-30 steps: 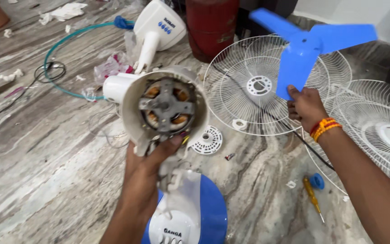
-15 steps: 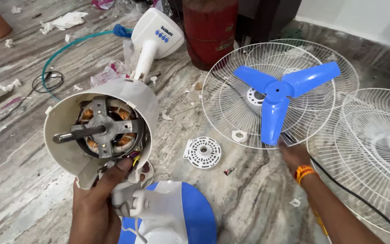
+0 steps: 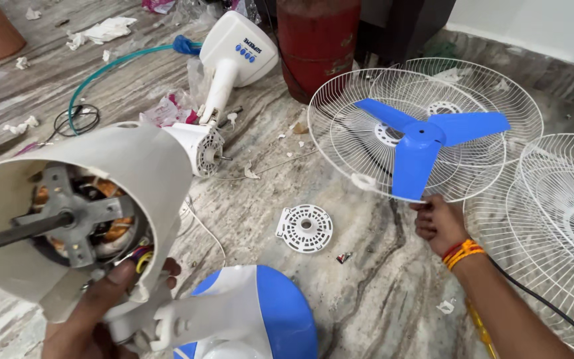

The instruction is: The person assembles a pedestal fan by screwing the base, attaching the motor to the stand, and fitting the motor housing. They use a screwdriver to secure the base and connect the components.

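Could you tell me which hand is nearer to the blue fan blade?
Right. The right hand touches the blue fan blade at its lower tip; the left hand holds the motor housing, far away.

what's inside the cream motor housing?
Inside the cream motor housing, held by the left hand: a grey bracket, copper windings and a dark shaft sticking out. Coloured wires show at the rim. The rear is hidden.

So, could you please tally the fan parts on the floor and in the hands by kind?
Wire fan guards: 3
Blue three-blade propellers: 1, at the right hand
Motor housings: 2, one in the left hand, one on the floor
Round white vented covers: 1
Total: 7
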